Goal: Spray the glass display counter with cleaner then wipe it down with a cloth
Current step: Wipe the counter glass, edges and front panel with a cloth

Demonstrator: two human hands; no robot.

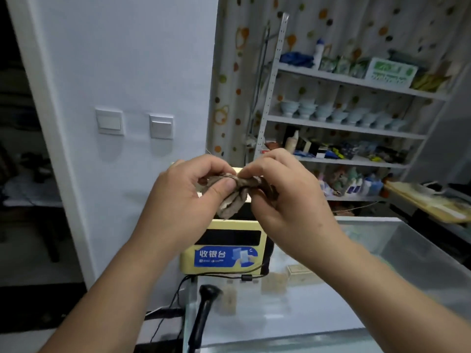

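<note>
Cloth (234,197) was bunched, held in air above yellow terminal (224,261) at far end of glass counter (356,289). Left hand (183,194) and right hand (285,189) both pinched it, fingers curled. Best bet: open it flat, fold into pad before wiping.

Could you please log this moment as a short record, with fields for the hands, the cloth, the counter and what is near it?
hands: left hand and right hand each pinch one end of the cloth
cloth: brown, bunched, held in the air between the hands
glass counter: below the hands, not touched by the cloth
at counter's left end: yellow cashier device with a blue label; black scanner nearer the camera
background: white shelf rack with bowls and bottles
stage: wiping not yet begun
</note>
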